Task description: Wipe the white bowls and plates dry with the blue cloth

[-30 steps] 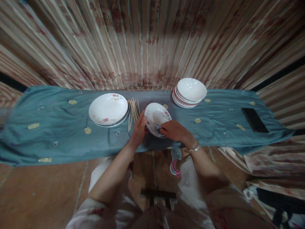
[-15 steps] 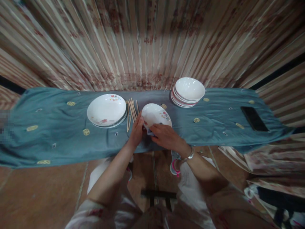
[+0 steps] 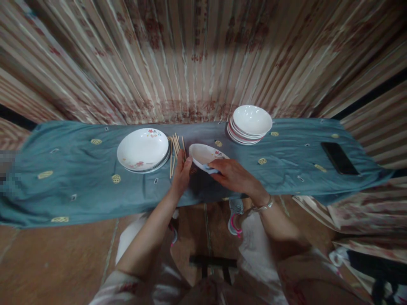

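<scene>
Bowl (image 3: 203,155), white with small flowers, sits tilted over the blue cloth (image 3: 79,186), between the stacked plates (image 3: 143,150) and stacked bowls (image 3: 250,123). My left hand (image 3: 182,174) grips its near-left rim; my right hand (image 3: 233,176) pinches a small rag (image 3: 210,170) against its edge. Chopsticks (image 3: 174,148) lie just beside it.

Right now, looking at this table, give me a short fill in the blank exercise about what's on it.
1. Both hands, left hand and right hand, hold one white ____.
2. The chopsticks lie between that dish and the ____ stack of plates.
3. The black phone lies at the table's ____ end.
4. The tablecloth is ____.

Missing words: plate; left; right; blue
</scene>
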Demonstrator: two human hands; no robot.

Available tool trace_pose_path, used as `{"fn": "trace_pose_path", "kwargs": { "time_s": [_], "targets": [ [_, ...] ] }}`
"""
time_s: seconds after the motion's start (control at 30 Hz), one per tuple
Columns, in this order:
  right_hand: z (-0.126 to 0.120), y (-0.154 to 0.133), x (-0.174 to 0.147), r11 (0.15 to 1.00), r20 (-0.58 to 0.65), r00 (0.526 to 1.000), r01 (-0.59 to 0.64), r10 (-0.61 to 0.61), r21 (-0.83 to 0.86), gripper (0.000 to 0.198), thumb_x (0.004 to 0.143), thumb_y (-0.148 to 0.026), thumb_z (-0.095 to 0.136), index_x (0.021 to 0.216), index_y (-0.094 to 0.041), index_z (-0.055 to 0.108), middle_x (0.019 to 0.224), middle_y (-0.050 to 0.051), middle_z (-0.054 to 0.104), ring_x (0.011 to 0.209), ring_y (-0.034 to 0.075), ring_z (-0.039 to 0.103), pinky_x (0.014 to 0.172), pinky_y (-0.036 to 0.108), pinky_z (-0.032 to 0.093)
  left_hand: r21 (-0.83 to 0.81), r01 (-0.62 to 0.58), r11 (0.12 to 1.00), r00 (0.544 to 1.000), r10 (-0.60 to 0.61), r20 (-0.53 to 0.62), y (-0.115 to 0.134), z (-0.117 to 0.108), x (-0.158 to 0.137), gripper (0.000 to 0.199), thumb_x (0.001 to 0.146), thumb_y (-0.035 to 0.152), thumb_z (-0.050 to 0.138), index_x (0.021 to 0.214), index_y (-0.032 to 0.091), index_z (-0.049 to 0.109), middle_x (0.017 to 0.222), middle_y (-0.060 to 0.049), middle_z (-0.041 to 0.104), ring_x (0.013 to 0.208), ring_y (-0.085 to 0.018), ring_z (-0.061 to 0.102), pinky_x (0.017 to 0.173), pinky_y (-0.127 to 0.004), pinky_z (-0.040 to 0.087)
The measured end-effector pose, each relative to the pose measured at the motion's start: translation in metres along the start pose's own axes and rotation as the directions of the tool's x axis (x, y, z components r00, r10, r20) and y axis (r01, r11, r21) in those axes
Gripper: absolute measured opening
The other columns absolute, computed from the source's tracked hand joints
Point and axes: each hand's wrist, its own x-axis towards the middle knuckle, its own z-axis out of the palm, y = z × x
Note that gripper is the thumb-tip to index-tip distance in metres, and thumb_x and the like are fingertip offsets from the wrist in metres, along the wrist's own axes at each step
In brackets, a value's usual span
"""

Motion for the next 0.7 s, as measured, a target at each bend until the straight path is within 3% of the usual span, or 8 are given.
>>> {"fn": "trace_pose_path", "kwargs": {
  "time_s": [0.07, 0.13, 0.23, 0.33, 0.43, 0.6, 0.7],
  "targets": [
    [-0.005, 0.007, -0.001, 0.997, -0.019, 1.0, -0.007, 0.008, 0.074, 0.027, 0.09, -0.013, 0.063, 0.116, -0.014, 0.071, 0.112, 0.012, 0.077, 0.104, 0.024, 0.07, 0.093, 0.033, 0.049, 0.177, -0.171, 0.969, 0.985, 0.17, 0.021, 0.001, -0.003, 0.002, 0.063, 0.087, 0.053, 0.067, 0.141, 0.024, 0.055, 0.159, -0.012, 0.044, 0.15, -0.029, 0.037, 0.122, -0.044, 0.033],
    [-0.011, 0.012, -0.001, 0.986, -0.014, 1.0, -0.014, 0.016, 0.164, 0.025, 0.09, -0.014, 0.063, 0.113, -0.014, 0.073, 0.107, 0.011, 0.078, 0.096, 0.022, 0.071, 0.088, 0.031, 0.049, 0.349, -0.343, 0.872, 0.939, 0.308, 0.154, 0.006, -0.006, 0.005, 0.059, 0.089, 0.054, 0.064, 0.138, 0.023, 0.058, 0.162, -0.014, 0.04, 0.155, -0.029, 0.028, 0.127, -0.047, 0.02],
    [-0.021, 0.018, -0.001, 0.956, 0.0, 1.0, -0.025, 0.026, 0.293, 0.024, 0.089, -0.016, 0.063, 0.109, -0.015, 0.075, 0.104, 0.008, 0.079, 0.091, 0.02, 0.072, 0.082, 0.028, 0.05, 0.465, -0.486, 0.74, 0.872, 0.378, 0.311, 0.019, -0.011, 0.008, 0.046, 0.091, 0.051, 0.061, 0.125, 0.021, 0.065, 0.156, -0.016, 0.048, 0.154, -0.03, 0.029, 0.126, -0.052, 0.018],
    [-0.027, 0.025, 0.0, 0.926, -0.007, 0.999, -0.028, 0.033, 0.376, 0.025, 0.085, -0.015, 0.064, 0.105, -0.016, 0.078, 0.103, 0.006, 0.08, 0.094, 0.021, 0.072, 0.084, 0.028, 0.051, 0.492, -0.516, 0.702, 0.852, 0.361, 0.379, 0.029, -0.013, 0.013, 0.029, 0.089, 0.045, 0.063, 0.106, 0.022, 0.07, 0.137, -0.015, 0.065, 0.147, -0.031, 0.041, 0.125, -0.053, 0.022],
    [-0.03, 0.031, 0.0, 0.902, -0.01, 0.999, -0.035, 0.043, 0.43, 0.024, 0.081, -0.015, 0.065, 0.1, -0.017, 0.079, 0.102, 0.005, 0.08, 0.097, 0.022, 0.072, 0.089, 0.03, 0.051, 0.487, -0.503, 0.714, 0.852, 0.316, 0.417, 0.034, -0.012, 0.015, 0.018, 0.087, 0.04, 0.065, 0.095, 0.025, 0.071, 0.111, -0.01, 0.075, 0.128, -0.031, 0.059, 0.124, -0.053, 0.021],
    [-0.03, 0.042, -0.001, 0.878, -0.006, 0.999, -0.037, 0.045, 0.478, 0.027, 0.077, -0.014, 0.066, 0.1, -0.018, 0.079, 0.104, 0.005, 0.08, 0.103, 0.023, 0.072, 0.096, 0.035, 0.051, 0.412, -0.465, 0.783, 0.848, 0.261, 0.461, 0.037, -0.005, 0.015, 0.015, 0.085, 0.038, 0.066, 0.083, 0.026, 0.074, 0.09, -0.006, 0.073, 0.096, -0.026, 0.066, 0.12, -0.05, 0.028],
    [-0.028, 0.046, 0.0, 0.875, -0.046, 0.995, -0.052, 0.085, 0.481, 0.032, 0.076, -0.016, 0.069, 0.106, -0.018, 0.077, 0.11, 0.007, 0.078, 0.105, 0.024, 0.072, 0.097, 0.037, 0.052, 0.376, -0.391, 0.84, 0.885, 0.231, 0.405, 0.038, 0.0, 0.013, 0.018, 0.082, 0.042, 0.07, 0.074, 0.026, 0.072, 0.08, -0.005, 0.068, 0.092, -0.026, 0.063, 0.11, -0.047, 0.039]
  ]
}}
